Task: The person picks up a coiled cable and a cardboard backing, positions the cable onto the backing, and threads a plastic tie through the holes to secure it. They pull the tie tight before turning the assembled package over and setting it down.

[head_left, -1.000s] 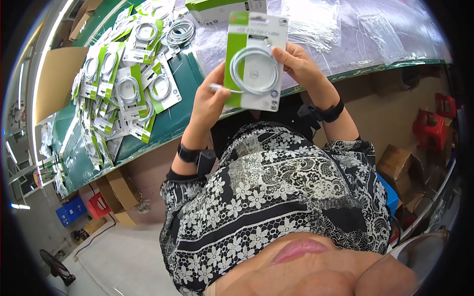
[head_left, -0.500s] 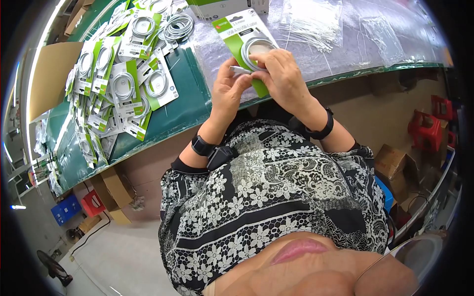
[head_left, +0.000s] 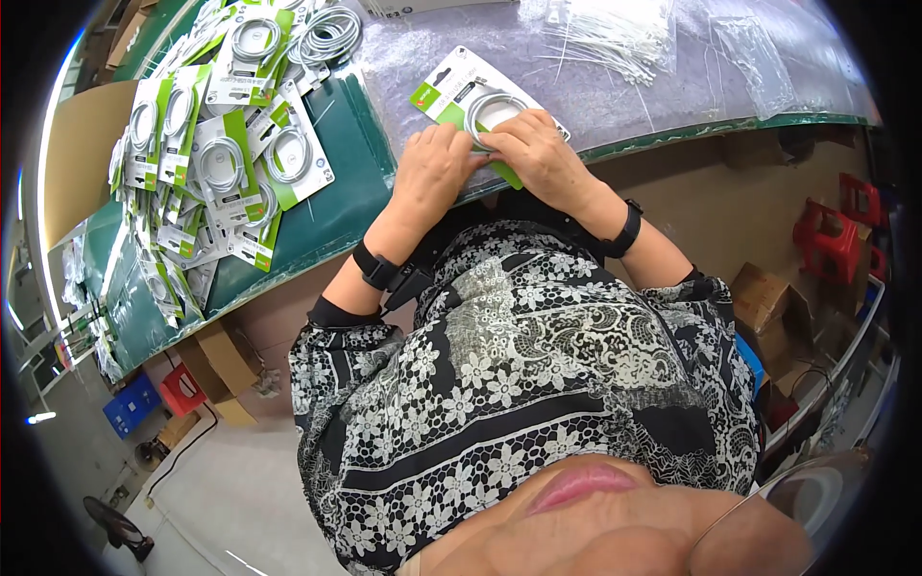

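A white and green backing card with a coiled white cable on it lies tilted near the table's front edge. My left hand is closed at the lower left of the coil, thumb and fingertips pinching the cable there; the connector end is hidden behind its fingers. My right hand is closed on the coil and the lower right of the card. The two hands' fingertips nearly meet at the bottom of the coil.
A heap of carded cables covers the table's left part, with loose coiled cables behind it. White cable ties in a bag and a clear plastic bag lie at the right. Red stools and a cardboard box stand below.
The card has dropped from a raised, steeper pose to lie lower and flatter by the table. My left hand has turned knuckles-up, hiding the white connector seen before.
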Demonstrator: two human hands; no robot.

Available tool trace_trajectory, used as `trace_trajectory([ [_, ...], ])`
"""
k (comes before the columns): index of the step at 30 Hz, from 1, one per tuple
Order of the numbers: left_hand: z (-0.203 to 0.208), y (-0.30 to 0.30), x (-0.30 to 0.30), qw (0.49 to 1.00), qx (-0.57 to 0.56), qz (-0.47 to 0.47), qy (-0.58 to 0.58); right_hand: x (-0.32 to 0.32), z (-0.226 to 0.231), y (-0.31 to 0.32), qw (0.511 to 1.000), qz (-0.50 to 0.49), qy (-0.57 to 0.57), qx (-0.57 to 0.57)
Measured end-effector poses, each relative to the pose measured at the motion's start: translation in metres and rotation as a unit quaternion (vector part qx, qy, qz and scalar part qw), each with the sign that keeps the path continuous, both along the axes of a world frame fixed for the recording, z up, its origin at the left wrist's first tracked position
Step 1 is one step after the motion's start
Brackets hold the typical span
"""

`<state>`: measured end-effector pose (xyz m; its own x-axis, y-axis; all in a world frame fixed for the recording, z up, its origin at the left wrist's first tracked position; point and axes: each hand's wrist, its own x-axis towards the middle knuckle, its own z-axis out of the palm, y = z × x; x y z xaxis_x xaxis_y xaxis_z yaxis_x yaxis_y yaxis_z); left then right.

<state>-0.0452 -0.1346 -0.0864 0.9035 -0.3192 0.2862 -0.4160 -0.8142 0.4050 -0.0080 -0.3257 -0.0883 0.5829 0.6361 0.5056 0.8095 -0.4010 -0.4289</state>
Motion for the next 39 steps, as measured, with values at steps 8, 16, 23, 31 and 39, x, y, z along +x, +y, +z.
trace_trajectory([
  [8,0.021,0.012,-0.001,0.989,0.007,-0.148,0.026,0.001,0.017,-0.017,0.997,0.08,0.012,-0.002],
  [16,0.029,0.025,-0.007,0.966,-0.081,-0.212,0.126,-0.003,0.025,-0.032,0.996,0.086,0.023,-0.018],
  [23,0.038,0.008,-0.002,0.99,-0.136,-0.033,-0.003,-0.007,0.019,-0.029,0.998,0.065,0.0,-0.009],
  [31,0.051,0.0,0.035,0.94,-0.155,-0.23,0.198,-0.005,0.029,-0.028,0.994,0.101,0.011,-0.045],
  [39,0.077,-0.007,0.043,0.881,-0.081,-0.375,0.277,-0.016,0.051,-0.038,0.985,0.158,0.062,0.034],
])
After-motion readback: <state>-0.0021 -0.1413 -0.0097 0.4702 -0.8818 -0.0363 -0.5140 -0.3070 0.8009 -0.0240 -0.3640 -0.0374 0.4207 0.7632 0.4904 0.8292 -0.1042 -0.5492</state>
